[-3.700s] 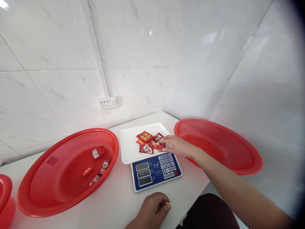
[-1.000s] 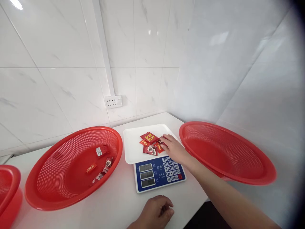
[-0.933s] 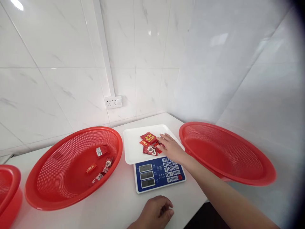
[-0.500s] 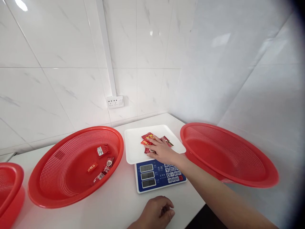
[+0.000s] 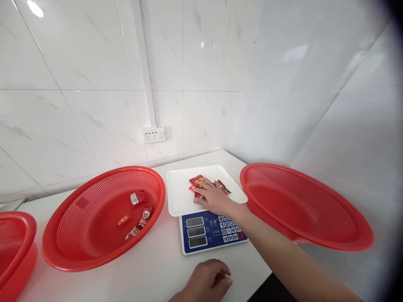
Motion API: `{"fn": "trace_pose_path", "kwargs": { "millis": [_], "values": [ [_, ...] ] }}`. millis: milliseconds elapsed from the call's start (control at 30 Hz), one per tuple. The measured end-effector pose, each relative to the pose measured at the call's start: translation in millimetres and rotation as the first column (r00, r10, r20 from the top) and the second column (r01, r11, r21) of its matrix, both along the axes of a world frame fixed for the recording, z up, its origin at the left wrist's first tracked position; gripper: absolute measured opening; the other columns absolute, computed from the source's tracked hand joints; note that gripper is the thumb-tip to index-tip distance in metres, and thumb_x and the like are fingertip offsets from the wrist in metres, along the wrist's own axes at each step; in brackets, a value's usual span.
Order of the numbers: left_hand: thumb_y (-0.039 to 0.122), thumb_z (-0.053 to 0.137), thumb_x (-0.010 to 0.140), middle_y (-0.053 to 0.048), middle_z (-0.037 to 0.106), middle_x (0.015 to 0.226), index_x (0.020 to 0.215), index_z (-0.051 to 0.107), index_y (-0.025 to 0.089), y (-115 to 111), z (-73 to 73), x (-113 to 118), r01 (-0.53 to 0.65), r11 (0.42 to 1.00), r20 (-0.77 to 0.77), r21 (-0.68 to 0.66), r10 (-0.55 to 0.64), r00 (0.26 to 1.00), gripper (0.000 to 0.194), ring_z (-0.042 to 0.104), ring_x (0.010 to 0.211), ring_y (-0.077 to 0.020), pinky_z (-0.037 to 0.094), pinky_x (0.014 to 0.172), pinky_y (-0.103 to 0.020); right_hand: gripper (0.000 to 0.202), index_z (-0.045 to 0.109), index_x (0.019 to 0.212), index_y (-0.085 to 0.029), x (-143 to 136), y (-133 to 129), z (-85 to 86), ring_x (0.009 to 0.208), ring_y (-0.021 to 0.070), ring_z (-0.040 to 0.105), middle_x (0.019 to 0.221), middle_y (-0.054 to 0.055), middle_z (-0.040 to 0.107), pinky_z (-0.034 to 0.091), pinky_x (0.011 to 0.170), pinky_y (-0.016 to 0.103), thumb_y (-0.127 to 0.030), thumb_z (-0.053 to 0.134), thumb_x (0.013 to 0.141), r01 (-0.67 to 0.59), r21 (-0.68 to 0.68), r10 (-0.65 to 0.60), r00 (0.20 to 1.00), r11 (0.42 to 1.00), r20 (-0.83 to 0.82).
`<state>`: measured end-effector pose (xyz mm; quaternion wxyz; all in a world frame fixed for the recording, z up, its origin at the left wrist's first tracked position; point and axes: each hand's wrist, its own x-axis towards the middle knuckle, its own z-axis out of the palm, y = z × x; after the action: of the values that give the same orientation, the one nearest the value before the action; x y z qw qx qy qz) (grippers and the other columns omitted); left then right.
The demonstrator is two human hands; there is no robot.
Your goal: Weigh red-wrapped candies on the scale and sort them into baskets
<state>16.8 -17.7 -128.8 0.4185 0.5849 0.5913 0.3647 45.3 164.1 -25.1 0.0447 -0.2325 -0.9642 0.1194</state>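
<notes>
My right hand (image 5: pixel 214 199) lies over several red snack packets (image 5: pixel 197 179) on the white tray (image 5: pixel 178 197) of a blue and white scale (image 5: pixel 201 247). Its fingers are spread and touch the packets; whether they grip any is hidden under the palm. One packet with a dark and gold edge (image 5: pixel 224 188) sticks out to the right of the fingers. My left hand (image 5: pixel 209 280) rests on the table in front of the scale, fingers loosely curled and apart from the thumb, with nothing seen in it.
A red basket (image 5: pixel 72 260) on the left holds several small packets (image 5: pixel 137 198). Another red basket (image 5: pixel 333 243) stands to the right of the scale. Part of a third (image 5: pixel 27 222) shows at the far left. A socket (image 5: pixel 154 134) is on the tiled wall.
My right hand has drawn slightly closer together over the packets on the tray. The view has shifted a little, and the scale's top display reads differently.
</notes>
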Motion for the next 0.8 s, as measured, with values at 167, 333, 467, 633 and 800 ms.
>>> {"fn": "trace_pose_path", "kwargs": {
  "millis": [167, 333, 467, 633, 800],
  "values": [
    [0.025, 0.052, 0.077, -0.006, 0.065, 0.083, 0.093, 0.065, 0.015, 0.4, -0.9, 0.2, -0.002, 1.0, -0.003, 0.009, 0.002, 1.0, 0.023, 0.055, 0.067, -0.0125, 0.042, 0.059, -0.019, 0.056, 0.037, 0.134, -0.031, 9.2, -2.6, -1.2, 0.136, 0.0271, 0.004, 0.148, 0.003, 0.019, 0.005, 0.104, 0.054, -0.058, 0.027, 0.087, 0.045, 0.014, -0.045, 0.999, 0.999, -0.008],
    [0.025, 0.052, 0.076, -0.006, 0.065, 0.084, 0.093, 0.065, 0.015, 0.3, -3.4, 0.1, 0.002, 1.0, -0.004, 0.018, -0.002, 1.0, 0.023, 0.055, 0.067, -0.0126, 0.042, 0.059, -0.019, 0.058, 0.041, 0.132, -0.026, 29.4, -7.8, -2.5, 0.135, 0.0269, 0.008, 0.146, 0.004, 0.025, 0.011, 0.107, 0.047, -0.058, 0.027, 0.087, 0.14, 0.009, -0.138, 0.988, 0.99, -0.074],
    [0.024, 0.052, 0.077, -0.006, 0.065, 0.085, 0.093, 0.065, 0.015, 0.8, -2.6, -0.3, 0.009, 1.0, -0.024, 0.017, -0.008, 1.0, 0.023, 0.056, 0.069, -0.0129, 0.043, 0.061, -0.02, 0.049, 0.049, 0.126, -0.031, 43.7, -13.4, -5.9, 0.135, 0.0255, 0.008, 0.145, 0.001, 0.026, 0.014, 0.106, 0.048, -0.055, 0.028, 0.088, 0.138, -0.008, -0.138, 0.982, 0.99, -0.132],
    [0.024, 0.052, 0.077, -0.007, 0.065, 0.083, 0.093, 0.065, 0.014, 0.6, 0.0, 0.1, 0.01, 1.0, -0.014, 0.013, -0.009, 1.0, 0.024, 0.055, 0.067, -0.0132, 0.043, 0.06, -0.02, 0.047, 0.051, 0.125, -0.03, 45.7, -16.4, -10.7, 0.135, 0.0262, 0.008, 0.145, 0.003, 0.028, 0.013, 0.106, 0.048, -0.052, 0.031, 0.088, 0.141, 0.005, -0.139, 0.985, 0.99, -0.105],
    [0.025, 0.052, 0.077, -0.006, 0.065, 0.084, 0.093, 0.065, 0.015, -0.6, 1.2, 0.0, 0.004, 1.0, -0.026, 0.017, -0.004, 1.0, 0.023, 0.056, 0.068, -0.0136, 0.043, 0.06, -0.02, 0.05, 0.048, 0.127, -0.028, 47.8, -6.9, -10.7, 0.135, 0.0255, 0.009, 0.145, 0.003, 0.027, 0.013, 0.106, 0.05, -0.053, 0.03, 0.088, 0.166, -0.003, -0.165, 0.979, 0.986, -0.122]
  ]
}}
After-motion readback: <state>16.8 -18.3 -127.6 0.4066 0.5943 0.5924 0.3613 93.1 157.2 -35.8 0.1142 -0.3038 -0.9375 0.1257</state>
